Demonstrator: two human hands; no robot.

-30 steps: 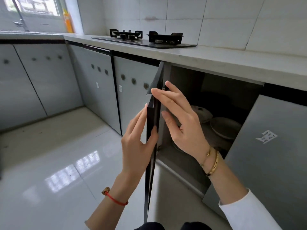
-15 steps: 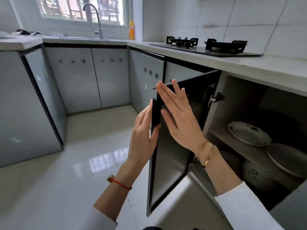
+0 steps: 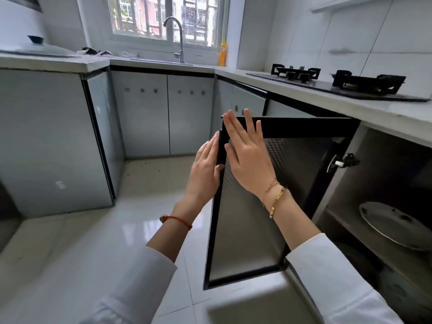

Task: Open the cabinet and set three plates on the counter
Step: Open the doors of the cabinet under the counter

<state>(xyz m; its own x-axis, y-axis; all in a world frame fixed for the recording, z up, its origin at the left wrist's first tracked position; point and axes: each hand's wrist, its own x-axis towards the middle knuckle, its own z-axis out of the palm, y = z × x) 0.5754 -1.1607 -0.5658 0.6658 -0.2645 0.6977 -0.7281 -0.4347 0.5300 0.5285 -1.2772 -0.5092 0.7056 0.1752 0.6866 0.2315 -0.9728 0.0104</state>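
The cabinet door (image 3: 294, 164), black-framed with a dotted inner panel, stands swung wide open under the counter (image 3: 374, 111). My left hand (image 3: 204, 169) grips its free vertical edge, fingers on the outer side and thumb hooked around the frame. My right hand (image 3: 245, 157) lies flat on the inner face near the top corner, fingers spread, holding nothing. Inside the open cabinet a white patterned plate (image 3: 392, 225) rests on the shelf at the right edge of view. Darker cookware sits in shadow below it.
A black gas hob (image 3: 339, 83) sits on the counter above the cabinet. A sink tap (image 3: 177, 38) and an orange bottle (image 3: 223, 52) stand by the window. A glass lid (image 3: 39, 49) lies on the left counter. Closed grey cabinets line the glossy tiled floor (image 3: 93, 242).
The door has swung further open to the left with both hands on it. My view has turned left, so the plates now sit at the far right.
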